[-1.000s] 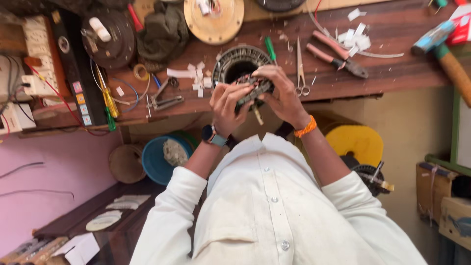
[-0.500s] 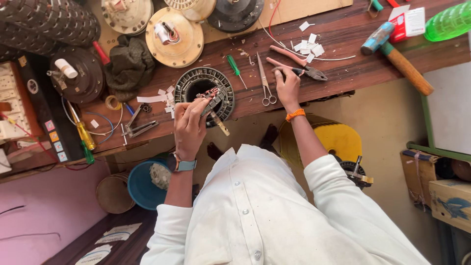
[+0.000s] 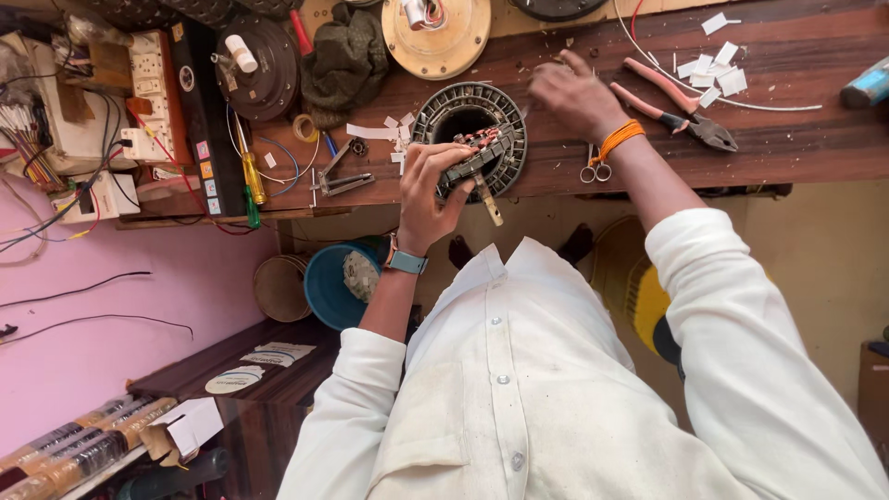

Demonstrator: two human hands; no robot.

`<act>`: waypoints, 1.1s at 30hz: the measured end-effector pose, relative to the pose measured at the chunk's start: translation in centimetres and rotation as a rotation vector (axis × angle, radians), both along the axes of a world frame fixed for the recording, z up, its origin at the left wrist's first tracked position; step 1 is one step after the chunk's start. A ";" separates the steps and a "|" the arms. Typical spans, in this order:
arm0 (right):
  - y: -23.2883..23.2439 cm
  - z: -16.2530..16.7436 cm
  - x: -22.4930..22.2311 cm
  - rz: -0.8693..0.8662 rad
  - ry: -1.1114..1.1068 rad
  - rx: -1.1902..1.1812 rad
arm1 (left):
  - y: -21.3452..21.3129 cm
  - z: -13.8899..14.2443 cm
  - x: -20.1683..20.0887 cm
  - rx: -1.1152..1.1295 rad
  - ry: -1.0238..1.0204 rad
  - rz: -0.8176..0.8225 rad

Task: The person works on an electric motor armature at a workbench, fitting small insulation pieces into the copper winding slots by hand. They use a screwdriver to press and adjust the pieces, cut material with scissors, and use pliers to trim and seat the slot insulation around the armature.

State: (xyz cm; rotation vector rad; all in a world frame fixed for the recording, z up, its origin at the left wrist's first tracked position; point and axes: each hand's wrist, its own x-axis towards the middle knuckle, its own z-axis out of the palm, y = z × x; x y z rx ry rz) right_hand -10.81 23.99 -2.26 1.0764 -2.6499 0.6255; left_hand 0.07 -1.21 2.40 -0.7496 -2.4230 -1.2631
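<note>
My left hand [image 3: 426,190], with a watch on the wrist, is shut on a small wound motor core [image 3: 477,153] with copper wire and a short metal shaft pointing down. It holds the core over the front of a round black stator ring [image 3: 435,116] lying on the wooden bench [image 3: 796,139]. My right hand [image 3: 574,93], with an orange band at the wrist, is stretched over the bench just right of the ring, fingers bent down; its palm is hidden. Pink-handled pliers [image 3: 681,106] lie to its right and small scissors [image 3: 593,167] below it.
White paper slips [image 3: 708,79] and a thin wire lie by the pliers. A cream motor housing [image 3: 435,37], a green cloth [image 3: 347,60], a dark housing [image 3: 255,65] and a yellow screwdriver [image 3: 252,171] crowd the left. A blue tub [image 3: 329,287] sits under the bench.
Both hands held the core together; the right hand let go and reached out to the pliers, then drew back toward the ring. The left hand keeps the core.
</note>
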 end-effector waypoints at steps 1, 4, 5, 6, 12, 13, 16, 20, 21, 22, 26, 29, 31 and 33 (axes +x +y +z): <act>0.3 0.0 0.1 -0.055 -0.085 -0.164 | 0.1 0.1 0.0 0.031 -0.006 -0.005; 1.0 0.0 2.3 -0.321 -0.560 -0.798 | 0.4 0.0 0.2 0.030 -0.099 0.091; 1.5 0.6 3.7 -0.318 -0.656 -0.834 | 0.5 0.0 0.2 0.034 -0.094 0.098; 1.6 1.2 5.7 -0.313 -0.753 -0.870 | 0.4 0.0 0.2 0.038 -0.089 0.107; -0.9 4.4 12.2 -0.065 -0.383 -0.646 | 0.6 -0.3 0.3 0.087 -0.089 0.117; -1.5 4.7 12.3 -0.062 -0.396 -0.607 | 0.7 -0.4 0.4 0.089 -0.091 0.119; -2.7 5.2 12.0 -0.086 -0.229 -0.518 | 0.7 -0.6 0.3 0.108 -0.108 0.115; -3.6 6.0 12.0 -0.146 -0.222 -0.404 | 0.8 -0.5 0.2 0.101 -0.056 0.117; -3.6 6.2 12.1 -0.149 -0.228 -0.371 | 0.9 -0.4 0.2 0.104 -0.052 0.115; -3.6 6.5 12.2 -0.152 -0.234 -0.338 | 0.9 -0.2 0.2 0.107 -0.048 0.112; -3.6 7.3 12.4 -0.176 -0.187 -0.282 | 1.0 0.8 0.3 0.117 -0.141 0.097; -3.6 7.5 12.3 -0.190 -0.204 -0.300 | 0.8 1.5 0.0 0.081 -0.192 0.080; -3.7 7.5 12.2 -0.211 -0.233 -0.303 | 0.6 1.6 -0.1 0.073 -0.233 0.058; -3.6 7.4 12.1 -0.215 -0.290 -0.318 | 0.7 1.3 -0.1 0.076 -0.247 0.074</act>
